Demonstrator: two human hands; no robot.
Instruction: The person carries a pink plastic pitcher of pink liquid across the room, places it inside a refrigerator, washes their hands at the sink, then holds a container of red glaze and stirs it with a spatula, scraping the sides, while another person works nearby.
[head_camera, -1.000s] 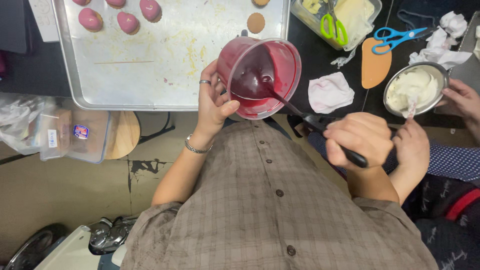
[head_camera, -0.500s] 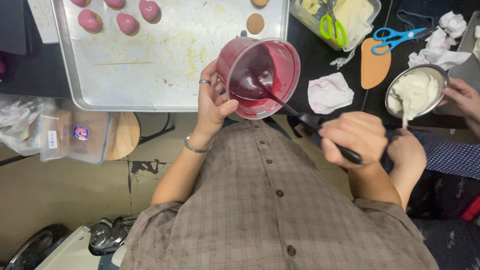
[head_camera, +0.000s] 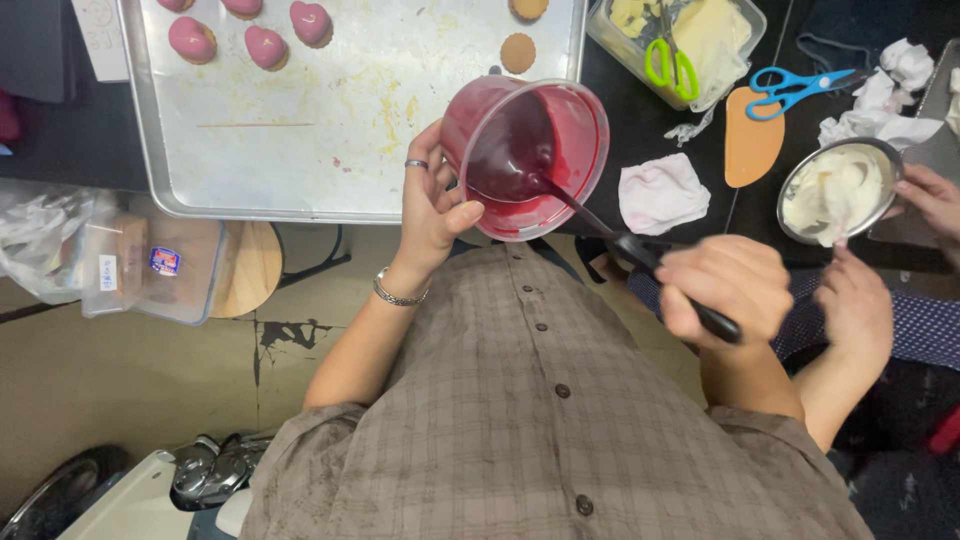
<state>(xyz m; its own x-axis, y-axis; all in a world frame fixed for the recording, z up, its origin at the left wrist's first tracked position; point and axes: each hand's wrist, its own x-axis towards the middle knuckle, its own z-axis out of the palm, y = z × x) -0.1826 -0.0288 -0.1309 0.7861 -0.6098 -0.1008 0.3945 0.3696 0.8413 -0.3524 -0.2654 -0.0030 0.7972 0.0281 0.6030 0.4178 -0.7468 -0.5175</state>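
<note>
Left hand (head_camera: 432, 205) grips the tilted cup (head_camera: 527, 155) of red glaze by its wall, held over the surface edge beside the tray (head_camera: 330, 120). Right hand (head_camera: 725, 290) is closed around the spoon (head_camera: 600, 222) handle; bowl end sits in the glaze.

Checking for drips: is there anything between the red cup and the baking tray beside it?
Nothing visible. The cup, held tilted by the left hand, already overlaps the tray's near right edge; the right hand holds a spoon in it.

Tray (head_camera: 330, 150) middle bare (cakes (head_camera: 250, 30) far-side)
</note>
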